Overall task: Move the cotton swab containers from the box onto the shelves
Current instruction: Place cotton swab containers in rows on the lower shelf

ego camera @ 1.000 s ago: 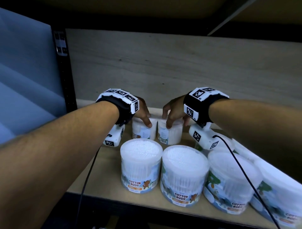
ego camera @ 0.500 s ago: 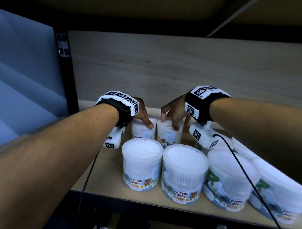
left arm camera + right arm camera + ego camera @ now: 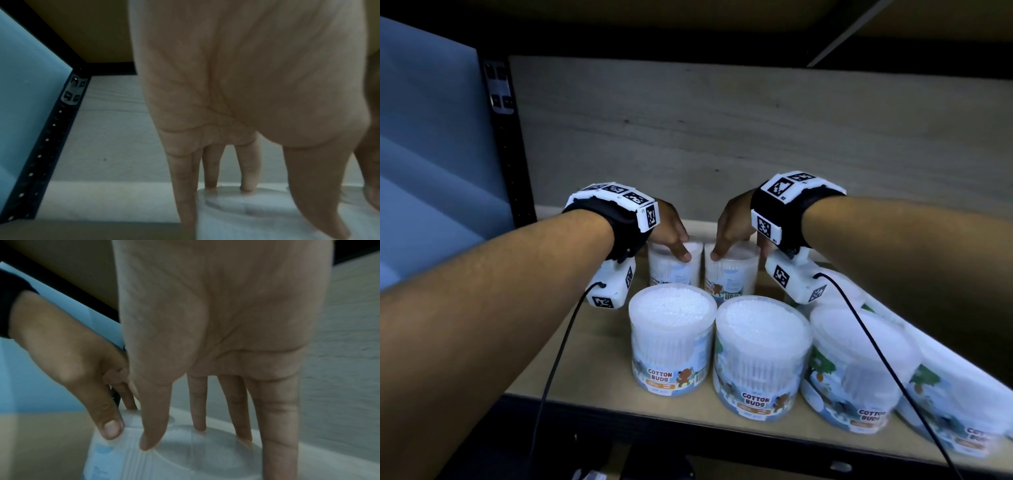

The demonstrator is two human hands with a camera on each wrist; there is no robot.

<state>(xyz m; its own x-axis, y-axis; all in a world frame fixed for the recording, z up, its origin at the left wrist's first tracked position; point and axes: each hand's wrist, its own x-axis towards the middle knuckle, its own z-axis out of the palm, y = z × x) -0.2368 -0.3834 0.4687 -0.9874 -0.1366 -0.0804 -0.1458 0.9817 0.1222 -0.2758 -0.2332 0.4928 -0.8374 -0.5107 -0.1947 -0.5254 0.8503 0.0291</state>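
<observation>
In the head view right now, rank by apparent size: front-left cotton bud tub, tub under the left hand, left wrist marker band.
1. Front-left clear cotton bud tub, largest, though nearest the camera.
2. Back clear tub under the left hand and white-and-black left wrist marker band: look alike, unranked.

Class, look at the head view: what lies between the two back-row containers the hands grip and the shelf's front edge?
In the head view, a front row of larger cotton bud tubs stands there.
</observation>
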